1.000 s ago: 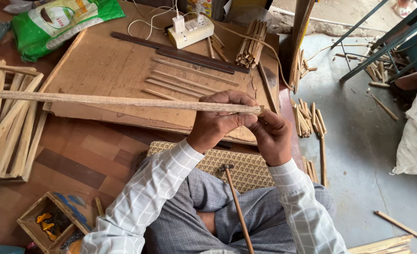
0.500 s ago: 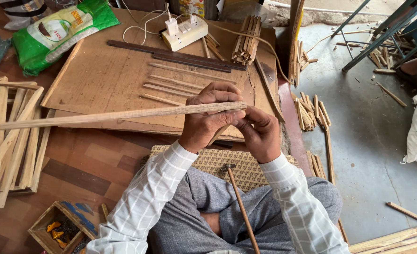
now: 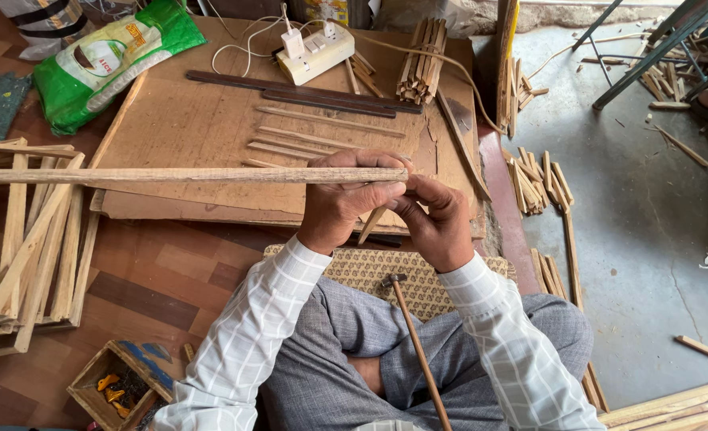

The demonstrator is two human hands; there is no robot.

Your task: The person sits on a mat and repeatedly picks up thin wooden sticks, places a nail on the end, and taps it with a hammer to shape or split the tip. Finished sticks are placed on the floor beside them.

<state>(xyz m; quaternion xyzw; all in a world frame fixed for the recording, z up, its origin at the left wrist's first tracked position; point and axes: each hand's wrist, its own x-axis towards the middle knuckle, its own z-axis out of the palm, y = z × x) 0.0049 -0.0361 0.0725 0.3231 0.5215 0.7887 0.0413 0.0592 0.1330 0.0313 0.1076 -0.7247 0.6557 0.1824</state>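
Note:
My left hand [image 3: 350, 199] grips one end of a long, pale wooden stick [image 3: 186, 175], which reaches out level to the left over the cardboard sheet [image 3: 194, 128]. My right hand [image 3: 434, 219] is curled beside the left, its fingers at the stick's near end and around a short thin wood strip [image 3: 370, 225] that pokes down between the hands. A small hammer [image 3: 414, 335] with a long wooden handle rests on my lap, its head on the woven mat [image 3: 362, 267].
Several thin strips [image 3: 322, 132] lie on the cardboard. A green sack [image 3: 106, 60], a white power strip [image 3: 315, 54], a bundle of sticks [image 3: 422, 68], a wooden frame stack [image 3: 30, 239] at left, a small wooden box [image 3: 118, 383] and loose sticks [image 3: 541, 187] on the concrete floor surround me.
The long stick has levelled out and sits slightly higher; both hands shifted a little to the right, still together at its end.

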